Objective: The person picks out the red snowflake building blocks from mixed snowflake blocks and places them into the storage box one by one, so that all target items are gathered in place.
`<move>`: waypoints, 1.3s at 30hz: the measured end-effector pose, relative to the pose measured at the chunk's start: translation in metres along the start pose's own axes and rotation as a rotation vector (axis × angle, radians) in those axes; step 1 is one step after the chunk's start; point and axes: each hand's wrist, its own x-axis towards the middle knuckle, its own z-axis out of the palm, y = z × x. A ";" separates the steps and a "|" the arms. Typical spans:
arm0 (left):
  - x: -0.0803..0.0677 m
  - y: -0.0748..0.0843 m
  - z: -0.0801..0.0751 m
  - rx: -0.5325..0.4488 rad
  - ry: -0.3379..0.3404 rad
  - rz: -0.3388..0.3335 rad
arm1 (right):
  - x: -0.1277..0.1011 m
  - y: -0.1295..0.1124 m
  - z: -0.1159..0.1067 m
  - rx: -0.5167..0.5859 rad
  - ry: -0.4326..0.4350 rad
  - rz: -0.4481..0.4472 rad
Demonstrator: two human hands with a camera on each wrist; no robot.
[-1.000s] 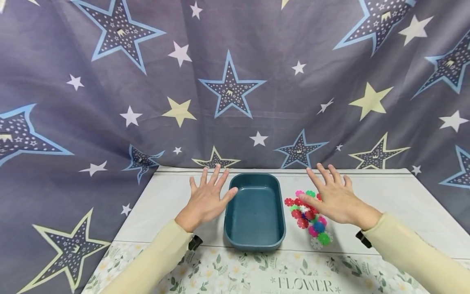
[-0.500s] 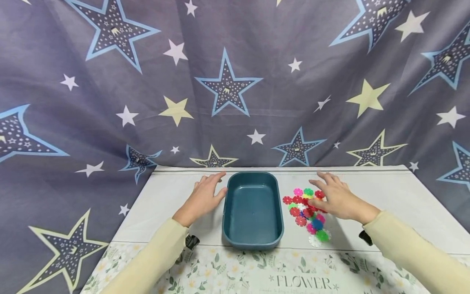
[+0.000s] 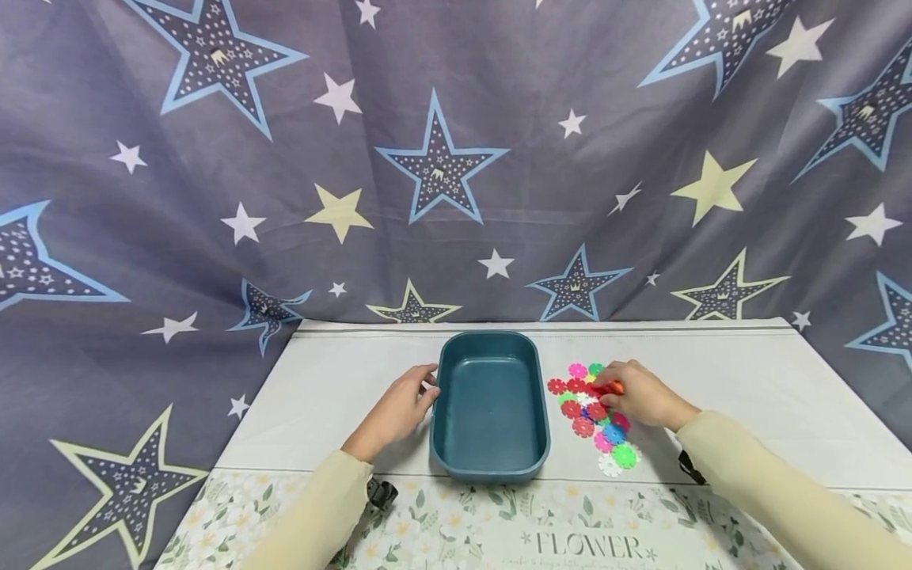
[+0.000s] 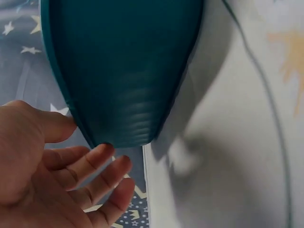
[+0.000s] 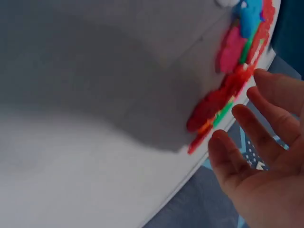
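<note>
A deep teal rectangular tub stands on the table. Beside its left wall is my left hand, its fingertips and thumb close against the rim; in the left wrist view the loosely bent fingers are spread near the tub's end. To the tub's right lies a loose pile of flat, notched plastic discs in red, pink, green, blue and white. Over the pile's upper right reaches my right hand, fingers bent down at red and orange discs. The right wrist view shows gaps between its fingers, with no disc held.
The table has a white surface, with a floral-print strip lettered FLOWER along the front. Behind and at the sides hangs a grey star-patterned curtain. A dark strap sits at my left wrist.
Both hands, earlier raised with fingers spread, have come down. The left has reached the tub's left side; the right has lowered with bent fingers onto the discs. The tub stays in place.
</note>
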 end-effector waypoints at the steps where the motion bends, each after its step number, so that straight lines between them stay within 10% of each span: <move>1: -0.001 0.000 0.001 -0.015 0.005 0.008 | 0.003 0.000 0.002 0.002 0.000 0.009; 23: -0.005 0.003 -0.001 -0.033 -0.001 0.081 | 0.026 -0.008 0.005 0.022 -0.015 0.236; 39: -0.006 0.001 0.000 -0.085 -0.022 0.089 | 0.059 -0.068 -0.001 0.126 0.167 -0.054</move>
